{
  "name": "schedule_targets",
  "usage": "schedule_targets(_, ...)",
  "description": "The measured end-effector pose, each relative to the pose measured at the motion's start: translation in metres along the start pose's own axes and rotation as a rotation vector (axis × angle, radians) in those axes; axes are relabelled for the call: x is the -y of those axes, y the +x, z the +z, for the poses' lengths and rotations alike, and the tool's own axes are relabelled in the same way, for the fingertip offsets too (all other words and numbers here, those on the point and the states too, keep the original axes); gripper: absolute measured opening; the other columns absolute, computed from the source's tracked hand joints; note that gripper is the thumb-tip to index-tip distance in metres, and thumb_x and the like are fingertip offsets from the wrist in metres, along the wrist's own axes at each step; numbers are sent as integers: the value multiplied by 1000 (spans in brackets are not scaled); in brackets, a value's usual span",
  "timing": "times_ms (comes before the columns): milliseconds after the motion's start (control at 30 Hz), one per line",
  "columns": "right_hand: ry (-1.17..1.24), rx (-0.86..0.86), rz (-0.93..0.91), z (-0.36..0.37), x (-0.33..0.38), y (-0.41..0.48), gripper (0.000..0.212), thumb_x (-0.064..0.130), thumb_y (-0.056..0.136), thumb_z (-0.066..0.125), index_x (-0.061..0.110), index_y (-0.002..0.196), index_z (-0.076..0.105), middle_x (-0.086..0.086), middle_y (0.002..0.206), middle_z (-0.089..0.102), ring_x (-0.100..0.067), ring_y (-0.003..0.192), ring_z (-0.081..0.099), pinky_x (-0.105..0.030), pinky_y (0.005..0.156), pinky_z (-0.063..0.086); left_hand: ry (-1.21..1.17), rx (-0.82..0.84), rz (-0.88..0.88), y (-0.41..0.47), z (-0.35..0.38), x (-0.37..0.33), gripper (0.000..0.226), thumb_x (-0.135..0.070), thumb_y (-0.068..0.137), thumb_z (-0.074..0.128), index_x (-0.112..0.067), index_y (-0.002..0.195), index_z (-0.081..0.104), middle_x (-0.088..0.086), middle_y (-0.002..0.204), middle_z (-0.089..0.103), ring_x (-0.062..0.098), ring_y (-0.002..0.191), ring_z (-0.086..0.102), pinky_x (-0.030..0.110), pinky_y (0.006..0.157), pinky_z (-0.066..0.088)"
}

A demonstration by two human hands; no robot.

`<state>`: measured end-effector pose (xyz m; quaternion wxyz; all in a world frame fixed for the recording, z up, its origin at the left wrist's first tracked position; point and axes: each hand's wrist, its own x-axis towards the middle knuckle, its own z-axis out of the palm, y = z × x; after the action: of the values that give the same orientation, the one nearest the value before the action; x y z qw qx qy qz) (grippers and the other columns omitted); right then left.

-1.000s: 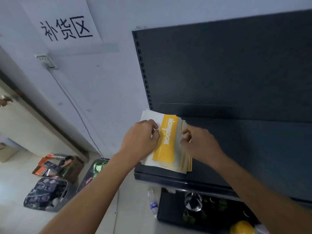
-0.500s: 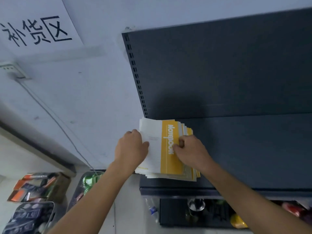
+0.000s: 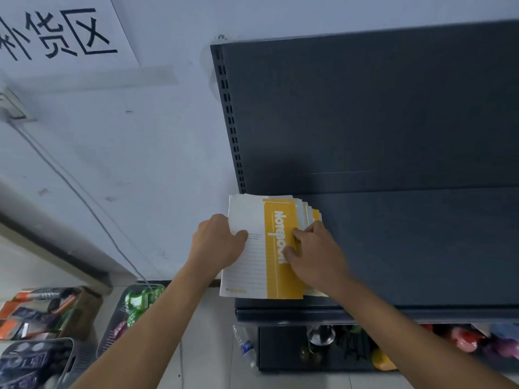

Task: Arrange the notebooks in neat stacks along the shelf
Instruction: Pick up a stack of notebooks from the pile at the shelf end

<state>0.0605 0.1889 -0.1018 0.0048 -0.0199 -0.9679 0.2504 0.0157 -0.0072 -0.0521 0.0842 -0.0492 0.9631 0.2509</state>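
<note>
1. Grey steel shelf [image 3: 407, 248] carried the notebooks [image 3: 247, 265] at its 9 o'clock end, slightly overhanging that edge.
2. At 10 o'clock, a white wall sign [image 3: 56, 32] read "货区", with its first character cut off.
3. On the top cover a yellow band read "Notebook". Lettering and long axis ran 12 to 6, with "A5" at 7 o'clock.
4. At the pile's 9 o'clock edge the left hand [image 3: 217, 242] gripped, thumb on top. The right hand [image 3: 317, 254] pinched the fanned 3 o'clock edges.
</note>
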Motion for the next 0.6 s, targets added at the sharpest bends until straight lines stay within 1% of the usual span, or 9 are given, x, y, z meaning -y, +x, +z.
schedule_targets(100,61,8,21,0,2,-1,35,44,95,56,19,120,62,5,112,37,-15,112,45,-27,79,42,-11,1,-12,0,-1,3,22,-31,90,65,-10,88,59,0,82,63,14,72,59,25,51,37)
schedule_targets(200,230,26,117,-4,3,0,45,40,93,62,19,132,59,1,126,46,-16,117,51,-31,93,48,-68,47,-42,1,-5,5,22,-25,87,66,-5,85,59,2,81,63,19,73,61,28,55,42)
schedule_targets(267,284,32,159,-7,4,1,46,36,93,63,18,134,58,-2,131,49,-16,116,54,-33,98,48,-85,61,-55,1,-7,5,22,-24,86,65,-3,85,58,3,79,62,21,72,59,29,56,41)
schedule_targets(367,290,39,180,-8,4,3,42,32,92,64,15,130,60,-3,127,50,-15,112,55,-33,97,49,-101,53,-52,-1,-10,6,18,-21,86,64,-6,81,55,2,76,59,19,68,56,27,54,39)
schedule_targets(467,281,62,195,-9,5,4,43,34,93,63,15,131,59,-4,127,50,-16,111,55,-33,96,49,-115,51,-46,-3,-14,6,16,-19,88,62,-5,83,55,2,77,59,17,67,55,26,52,39)
schedule_targets(533,285,77,208,-9,6,5,45,36,92,62,16,132,59,-4,129,50,-17,112,55,-33,96,49,-141,56,-40,-3,-15,6,15,-15,88,60,-1,91,56,4,81,60,18,68,54,28,54,41)
schedule_targets(600,315,87,233,-9,5,7,47,38,92,62,17,133,58,-3,129,52,-16,111,56,-32,92,49,-167,72,-26,-2,-16,6,18,-14,88,59,-1,101,57,6,90,63,19,74,57,31,59,47)
